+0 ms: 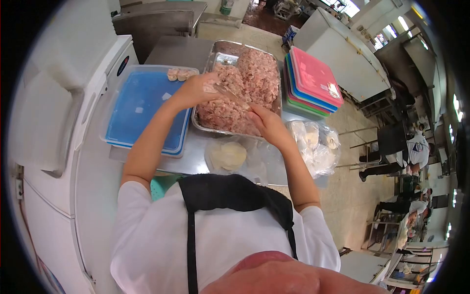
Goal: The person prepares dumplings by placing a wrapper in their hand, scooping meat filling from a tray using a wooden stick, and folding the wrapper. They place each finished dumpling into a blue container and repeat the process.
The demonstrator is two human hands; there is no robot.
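To your left stands a white appliance (58, 191) with a dark oval badge (123, 65), and at the far left, beyond your metal table (172, 51), sits a grey metal counter (154, 25). Pale beige floor tiles (350, 183) run along your right and across the far side, giving way to a reddish-brown floor (259, 20) farther off. On your far right is a large white cabinet (335, 46), with metal racks (382, 232) nearer on the right, and bright light strips (456, 105) glow along that edge
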